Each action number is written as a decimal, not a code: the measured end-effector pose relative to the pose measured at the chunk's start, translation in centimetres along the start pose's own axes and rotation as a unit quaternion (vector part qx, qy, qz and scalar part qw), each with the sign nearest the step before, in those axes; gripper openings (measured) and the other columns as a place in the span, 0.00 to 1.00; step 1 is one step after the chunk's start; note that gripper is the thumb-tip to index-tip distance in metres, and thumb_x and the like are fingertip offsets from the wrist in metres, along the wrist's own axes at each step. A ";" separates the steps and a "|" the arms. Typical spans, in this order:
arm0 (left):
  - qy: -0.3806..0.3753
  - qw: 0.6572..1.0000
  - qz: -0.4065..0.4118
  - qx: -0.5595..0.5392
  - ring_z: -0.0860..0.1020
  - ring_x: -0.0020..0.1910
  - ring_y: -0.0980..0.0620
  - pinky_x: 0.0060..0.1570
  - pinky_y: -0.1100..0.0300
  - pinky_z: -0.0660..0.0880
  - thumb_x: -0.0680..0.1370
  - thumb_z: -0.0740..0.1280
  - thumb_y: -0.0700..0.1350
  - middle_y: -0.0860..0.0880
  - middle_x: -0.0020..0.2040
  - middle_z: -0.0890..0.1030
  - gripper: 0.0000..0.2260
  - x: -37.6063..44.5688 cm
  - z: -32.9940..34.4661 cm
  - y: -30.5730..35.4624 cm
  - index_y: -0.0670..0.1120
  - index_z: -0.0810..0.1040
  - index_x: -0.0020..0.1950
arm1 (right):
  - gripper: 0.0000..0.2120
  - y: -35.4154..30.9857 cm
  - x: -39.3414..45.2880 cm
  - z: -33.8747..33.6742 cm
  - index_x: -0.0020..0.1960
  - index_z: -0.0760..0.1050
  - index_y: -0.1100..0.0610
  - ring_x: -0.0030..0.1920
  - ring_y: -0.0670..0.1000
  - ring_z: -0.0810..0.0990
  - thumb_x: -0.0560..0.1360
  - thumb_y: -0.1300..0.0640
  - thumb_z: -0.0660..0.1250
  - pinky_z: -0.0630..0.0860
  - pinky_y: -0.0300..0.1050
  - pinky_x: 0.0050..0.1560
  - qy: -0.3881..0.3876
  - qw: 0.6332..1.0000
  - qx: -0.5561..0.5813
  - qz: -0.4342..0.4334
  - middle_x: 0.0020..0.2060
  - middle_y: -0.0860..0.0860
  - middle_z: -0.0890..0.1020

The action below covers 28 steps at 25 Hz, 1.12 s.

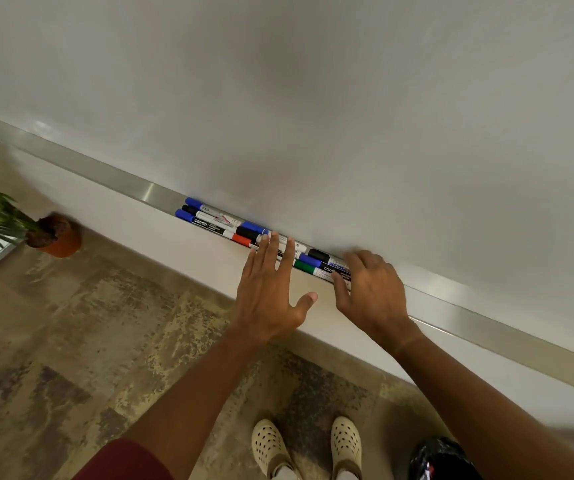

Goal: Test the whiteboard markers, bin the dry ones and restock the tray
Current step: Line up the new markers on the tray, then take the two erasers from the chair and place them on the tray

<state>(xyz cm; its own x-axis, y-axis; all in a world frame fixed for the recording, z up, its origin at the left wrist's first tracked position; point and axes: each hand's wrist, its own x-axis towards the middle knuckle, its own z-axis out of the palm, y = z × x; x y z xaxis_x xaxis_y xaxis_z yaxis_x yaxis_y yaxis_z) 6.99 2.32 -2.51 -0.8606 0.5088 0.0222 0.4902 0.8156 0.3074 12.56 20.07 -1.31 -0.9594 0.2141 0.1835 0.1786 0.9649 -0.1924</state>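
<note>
Several whiteboard markers (216, 221) with blue, black, red and green caps lie in a row on the metal tray (133, 181) under the whiteboard (313, 98). My left hand (271, 292) is flat and spread, its fingertips resting on the markers in the middle of the row. My right hand (372, 289) lies over the right end of the row, fingers curled down onto the markers beside the green-capped marker (304, 266). Whether it grips one I cannot tell, since its fingers hide the marker ends.
A potted plant (53, 237) stands on the floor at the left by the wall. A black bin bag (441, 459) sits at the bottom right near my feet (306, 445). The tray runs on to the right edge.
</note>
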 end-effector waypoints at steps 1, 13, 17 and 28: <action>0.000 1.000 0.012 0.003 0.36 0.77 0.48 0.76 0.51 0.41 0.72 0.56 0.68 0.46 0.78 0.37 0.44 0.1 -0.1 0.0 0.50 0.37 0.78 | 0.20 -0.1 -0.3 0.0 0.61 0.76 0.59 0.52 0.58 0.80 0.74 0.48 0.67 0.78 0.52 0.50 0.008 1.000 0.003 0.004 0.55 0.57 0.81; -0.001 0.993 0.102 0.051 0.36 0.77 0.47 0.76 0.46 0.45 0.71 0.54 0.70 0.44 0.78 0.36 0.45 0.0 -0.4 2.4 0.50 0.35 0.78 | 0.38 0.2 -4.5 -1.8 0.76 0.59 0.59 0.74 0.59 0.63 0.75 0.35 0.56 0.64 0.57 0.71 0.037 0.997 -0.007 0.068 0.75 0.59 0.63; 0.024 0.992 0.110 0.065 0.34 0.76 0.46 0.75 0.46 0.42 0.71 0.53 0.72 0.44 0.77 0.34 0.47 -0.8 -1.2 3.9 0.50 0.33 0.77 | 0.43 0.7 -6.1 -2.8 0.79 0.51 0.58 0.78 0.58 0.51 0.74 0.33 0.54 0.53 0.57 0.76 0.061 0.994 -0.022 0.084 0.78 0.58 0.53; 0.107 0.971 0.200 0.075 0.38 0.77 0.42 0.75 0.42 0.43 0.69 0.52 0.75 0.43 0.79 0.39 0.48 -6.4 -5.5 10.6 0.50 0.39 0.78 | 0.46 1.8 -15.1 -10.1 0.79 0.42 0.58 0.78 0.57 0.40 0.74 0.29 0.49 0.46 0.61 0.76 0.149 0.970 -0.077 0.176 0.79 0.58 0.44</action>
<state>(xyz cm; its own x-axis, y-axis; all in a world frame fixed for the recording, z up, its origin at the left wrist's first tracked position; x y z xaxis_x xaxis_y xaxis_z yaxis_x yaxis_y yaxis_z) 16.94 6.21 5.89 -0.5990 0.7366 0.3139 0.7914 0.6043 0.0921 29.53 20.11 5.33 -0.7316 0.5470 0.4069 0.5360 0.8303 -0.1523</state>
